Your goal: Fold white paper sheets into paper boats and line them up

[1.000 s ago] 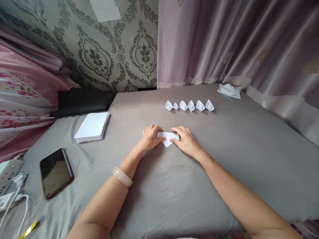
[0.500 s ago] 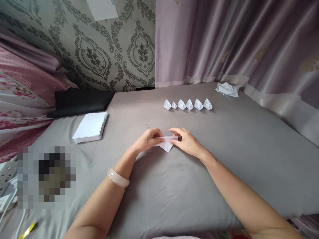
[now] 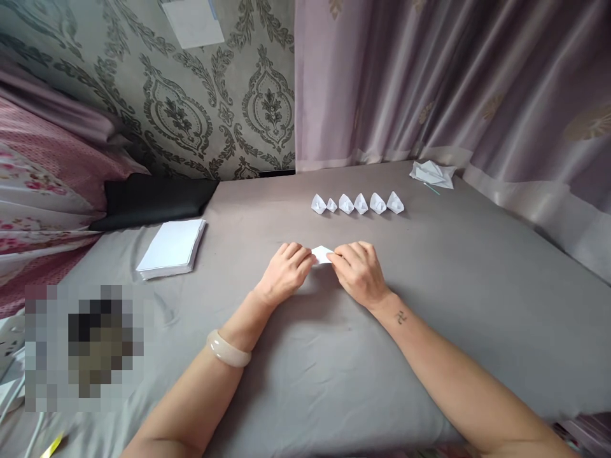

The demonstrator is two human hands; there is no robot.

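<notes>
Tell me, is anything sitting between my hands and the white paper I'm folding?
Nothing visible. The left hand and right hand both touch the folded paper directly on the grey sheet; the row of folded pieces lies farther away.

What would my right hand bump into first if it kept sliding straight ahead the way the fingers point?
The right hand points up and left, so it would first meet the folded paper at its fingertips, then the left hand. The row of paper boats lies farther back, probably off that line.
</notes>
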